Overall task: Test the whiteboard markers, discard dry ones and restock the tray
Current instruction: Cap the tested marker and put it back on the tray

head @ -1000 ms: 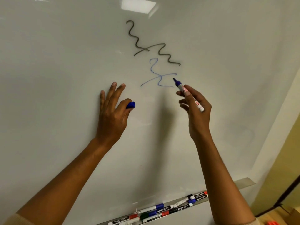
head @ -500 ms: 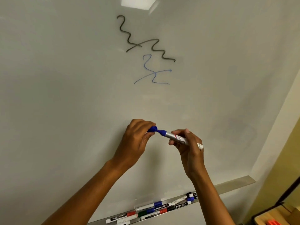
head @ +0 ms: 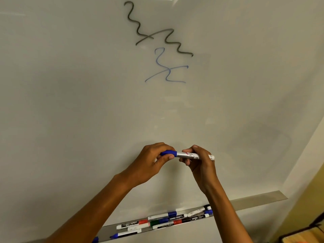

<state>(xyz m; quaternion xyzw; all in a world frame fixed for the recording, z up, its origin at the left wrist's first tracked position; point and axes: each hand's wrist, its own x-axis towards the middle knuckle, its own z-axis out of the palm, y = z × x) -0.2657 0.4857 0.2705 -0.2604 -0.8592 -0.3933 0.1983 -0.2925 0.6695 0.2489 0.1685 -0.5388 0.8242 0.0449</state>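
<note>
Nearest: tray [head: 259, 199] along the lower edge of the whiteboard [head: 70, 102], holding a loose row of markers [head: 168, 219] with blue, red, green and black caps, some overlapping, one blue-tipped near the left end.

Above the tray, in front of the board: blue marker [head: 187, 154] held level between both hands. Left hand [head: 150, 163] curled round the blue cap [head: 168, 152], thumb and fingertips clamped on it. Right hand [head: 199, 163] wrapped round the barrel, fingers closed on it, tail end protruding to the right. Cap appears seated on the tip or nearly so; full closure cannot be confirmed.

Higher above the tray: thin, pale blue squiggle [head: 166, 71]; beyond it, a bolder dark squiggle [head: 154, 32].

Likely faults:
- Cap left half-seated through weak or skewed pressure: tip dries out.
- Faint blue line misjudged: weak marker returned to the tray instead of discarded.
- Marker dropped carelessly onto the crowded row: neighbours rolling off the tray edge.
- Tested and untested markers mixed in the tray: repeat testing.
</note>
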